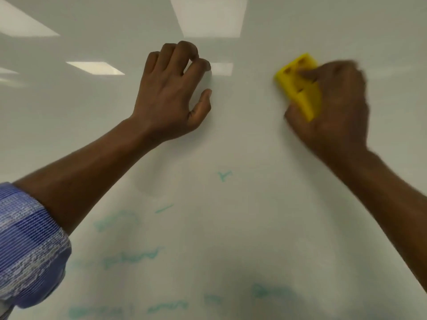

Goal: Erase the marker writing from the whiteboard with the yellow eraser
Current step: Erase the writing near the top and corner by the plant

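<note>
Gripping yellow eraser [300,86] in right hand [330,107], fingers wrapped round it, face flat on whiteboard [231,139], up toward top right (blurry, so probably mid-swipe). Bracing with left hand [171,93] near top middle, fingers curled, nothing held. Plenty of faint green marker writing [131,257] down toward bottom edge and bottom left corner. Need to drop eraser down there, keep whole face flat, go long overlapping strokes, press firm so ghost smears lift too.
</note>
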